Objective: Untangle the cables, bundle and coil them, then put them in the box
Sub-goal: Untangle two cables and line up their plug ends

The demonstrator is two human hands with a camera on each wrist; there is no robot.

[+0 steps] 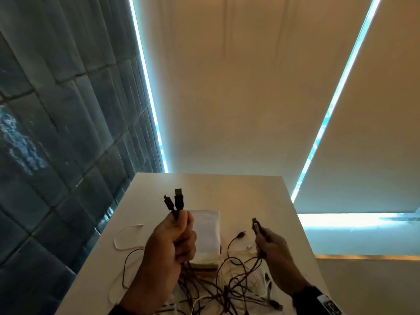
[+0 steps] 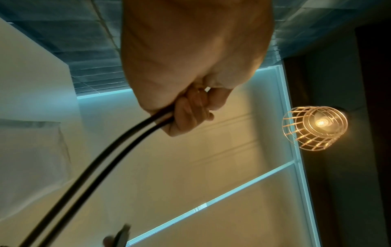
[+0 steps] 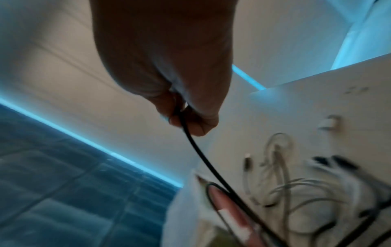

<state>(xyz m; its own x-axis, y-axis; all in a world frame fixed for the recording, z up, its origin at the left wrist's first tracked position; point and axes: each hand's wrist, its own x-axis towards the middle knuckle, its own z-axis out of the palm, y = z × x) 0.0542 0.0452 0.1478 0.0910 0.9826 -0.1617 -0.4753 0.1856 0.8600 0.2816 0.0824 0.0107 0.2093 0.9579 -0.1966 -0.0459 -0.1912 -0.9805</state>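
Note:
My left hand (image 1: 179,233) is raised above the table and grips two black cables (image 2: 118,145), whose plug ends (image 1: 178,198) stick up out of the fist. To the right, my right hand (image 1: 267,243) pinches one black cable (image 3: 203,155) just below its plug (image 1: 255,225). All three cables run down into a tangle of black and white cables (image 1: 229,285) on the white table (image 1: 261,196). Between the hands lies a white box (image 1: 208,233), partly hidden by my left hand.
A loose white cable (image 1: 123,237) loops on the table's left part. A dark tiled wall (image 1: 56,133) stands at the left, and pale blinds (image 1: 227,87) hang behind the table. A wire-cage lamp (image 2: 315,127) glows in the left wrist view.

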